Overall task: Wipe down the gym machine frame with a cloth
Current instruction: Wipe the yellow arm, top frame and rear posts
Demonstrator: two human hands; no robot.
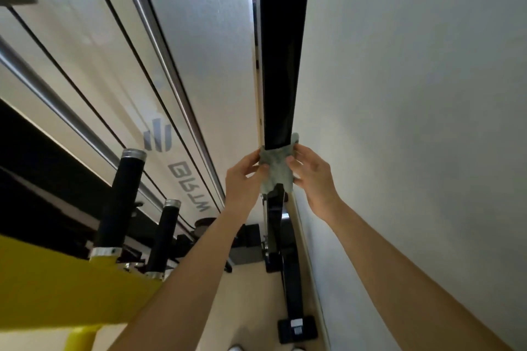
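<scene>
A black upright post of the gym machine frame runs down the middle of the view, close to the white wall. A pale green cloth is wrapped around the post at about mid height. My left hand grips the cloth's left side with thumb and fingers. My right hand grips its right side, fingers curled over the cloth. Below the cloth the post continues down to a black base foot on the floor.
A white wall stands right beside the post. To the left are a frosted panel with cables and chrome guide rods, two black handle grips on a yellow arm, and the beige floor.
</scene>
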